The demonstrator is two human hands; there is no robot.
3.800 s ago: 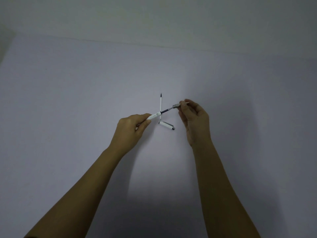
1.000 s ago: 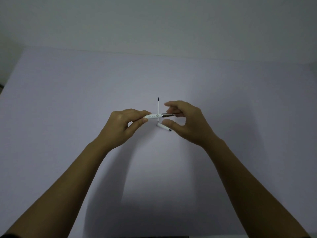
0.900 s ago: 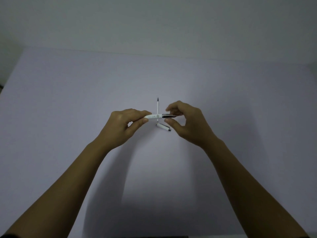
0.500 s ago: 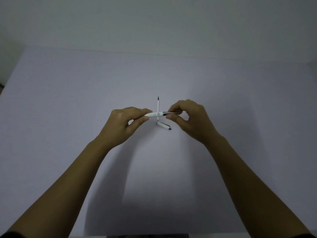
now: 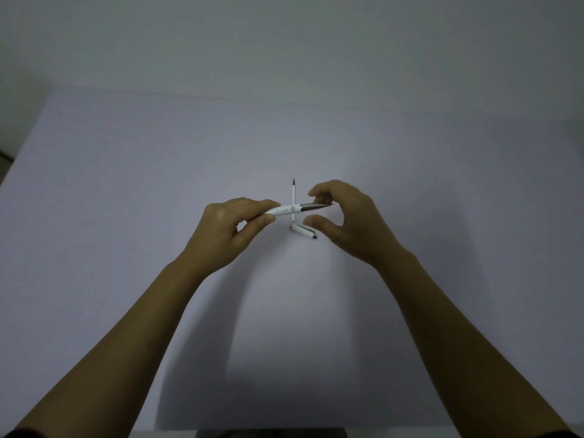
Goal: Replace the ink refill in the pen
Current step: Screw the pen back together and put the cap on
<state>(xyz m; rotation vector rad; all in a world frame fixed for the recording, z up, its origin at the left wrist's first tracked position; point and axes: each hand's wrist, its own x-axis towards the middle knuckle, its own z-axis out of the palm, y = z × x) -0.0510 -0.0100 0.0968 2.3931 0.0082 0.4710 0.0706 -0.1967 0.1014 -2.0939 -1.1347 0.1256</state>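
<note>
Fingers of the right hand [image 5: 350,221] had spread off the pen [image 5: 298,208], curled open around its grey tip without touching. Pinching the white barrel level above the table [image 5: 126,184] was the left hand [image 5: 232,227] (thumb over forefinger). Below lay a spare refill [image 5: 293,200] and the cap [image 5: 303,231].

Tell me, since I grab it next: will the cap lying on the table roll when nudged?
Probably. The cap looks round and smooth, so it may roll sideways. It seems small and light. I see no clip that would stop it.
</note>
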